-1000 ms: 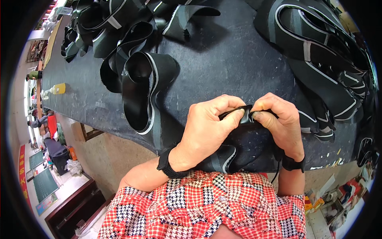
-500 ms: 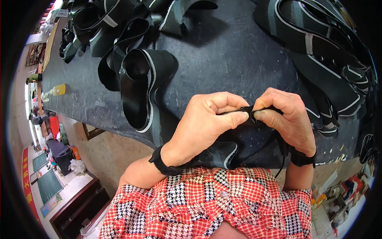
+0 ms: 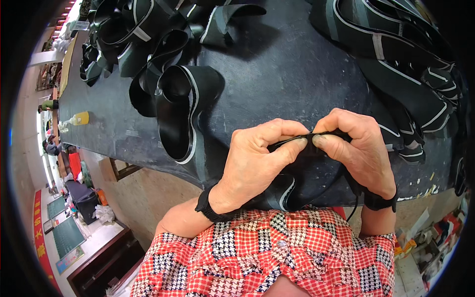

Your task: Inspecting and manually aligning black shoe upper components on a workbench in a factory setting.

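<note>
Both my hands pinch the edge of a black strip of material (image 3: 310, 139) above the near side of the dark table. My left hand (image 3: 255, 161) grips it between thumb and forefinger. Close beside it, with the thumb tips a short gap apart, my right hand (image 3: 357, 148) pinches the same edge. Below my hands, the rest of the strip hangs in a loose curve with a pale grey line (image 3: 288, 192) along it. My palms and wrists hide much of it. Left of my left hand, a looped black band with light trim (image 3: 197, 128) stands on edge.
The dark table (image 3: 277, 84) bears a heap of black trimmed bands (image 3: 126, 37) at the far left and long folded ones (image 3: 396, 94) at the right. A yellow bottle (image 3: 80, 118) lies near the left edge. A white-topped desk (image 3: 94, 232) stands lower left.
The two pinched ends of the black edge have come together into a nearly continuous line between my thumbs. The whole view has shifted slightly, moving the surroundings a little right.
</note>
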Demonstrator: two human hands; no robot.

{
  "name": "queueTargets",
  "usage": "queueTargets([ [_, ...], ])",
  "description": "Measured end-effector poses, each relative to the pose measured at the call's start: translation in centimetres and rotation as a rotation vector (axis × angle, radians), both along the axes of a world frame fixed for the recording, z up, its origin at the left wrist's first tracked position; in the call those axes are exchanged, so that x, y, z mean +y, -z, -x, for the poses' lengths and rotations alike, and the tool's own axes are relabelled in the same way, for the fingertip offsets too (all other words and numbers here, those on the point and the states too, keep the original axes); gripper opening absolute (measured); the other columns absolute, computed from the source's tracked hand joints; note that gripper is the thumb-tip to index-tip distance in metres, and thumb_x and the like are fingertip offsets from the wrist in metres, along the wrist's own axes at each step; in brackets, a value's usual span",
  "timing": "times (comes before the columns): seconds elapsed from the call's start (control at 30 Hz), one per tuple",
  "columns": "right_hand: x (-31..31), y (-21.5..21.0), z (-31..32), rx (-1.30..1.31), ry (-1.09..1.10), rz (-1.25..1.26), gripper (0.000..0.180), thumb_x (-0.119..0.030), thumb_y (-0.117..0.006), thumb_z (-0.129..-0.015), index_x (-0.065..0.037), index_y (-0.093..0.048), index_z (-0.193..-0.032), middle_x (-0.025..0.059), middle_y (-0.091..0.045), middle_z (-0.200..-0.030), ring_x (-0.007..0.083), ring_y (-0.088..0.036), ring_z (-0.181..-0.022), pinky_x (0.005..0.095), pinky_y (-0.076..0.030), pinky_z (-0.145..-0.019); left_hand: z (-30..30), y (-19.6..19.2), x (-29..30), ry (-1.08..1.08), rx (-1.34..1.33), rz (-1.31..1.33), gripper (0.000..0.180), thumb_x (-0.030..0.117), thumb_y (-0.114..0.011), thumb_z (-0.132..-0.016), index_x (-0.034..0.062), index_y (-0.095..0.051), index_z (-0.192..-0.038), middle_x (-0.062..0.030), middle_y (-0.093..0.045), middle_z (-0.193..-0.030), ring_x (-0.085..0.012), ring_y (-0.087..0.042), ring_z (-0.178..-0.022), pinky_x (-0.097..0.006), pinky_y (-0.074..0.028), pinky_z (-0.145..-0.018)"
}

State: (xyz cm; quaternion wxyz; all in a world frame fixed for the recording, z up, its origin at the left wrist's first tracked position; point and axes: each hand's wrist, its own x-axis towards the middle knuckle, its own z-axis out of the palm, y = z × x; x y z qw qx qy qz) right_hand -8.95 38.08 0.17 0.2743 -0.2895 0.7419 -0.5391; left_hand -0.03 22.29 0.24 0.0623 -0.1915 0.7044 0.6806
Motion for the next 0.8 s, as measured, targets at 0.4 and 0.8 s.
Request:
queueTargets([
  [0.4,-0.7,-0.2,-0.9,0.068,0.071,0.015,0.006,0.001,-0.06,-0.07,0.002,-0.059,-0.075,0.0094,-0.057,-0.065,0.018,-0.055,-0.056,0.0273,-0.043,-0.051,-0.8,0.3,-0.2,-0.025,0.11,-0.064,0.014,0.004,-0.062,-0.08,-0.0001,-0.063,-0.093,-0.0001,-0.063,-0.077,-0.0027,-0.054,-0.069,-0.017,-0.043,-0.06],
  [0.8,-1.9,-1.1,-3.3,0.04,0.465,0.06,0.017,-0.001,-0.069,-0.07,-0.003,-0.054,-0.078,0.0083,-0.059,-0.07,0.0169,-0.061,-0.062,0.0263,-0.047,-0.055,-1.0,1.3,0.5,-0.136,0.453,0.388,0.015,-0.009,-0.06,-0.073,-0.0013,-0.062,-0.085,-0.0037,-0.061,-0.075,-0.0067,-0.054,-0.067,-0.019,-0.042,-0.061],
])
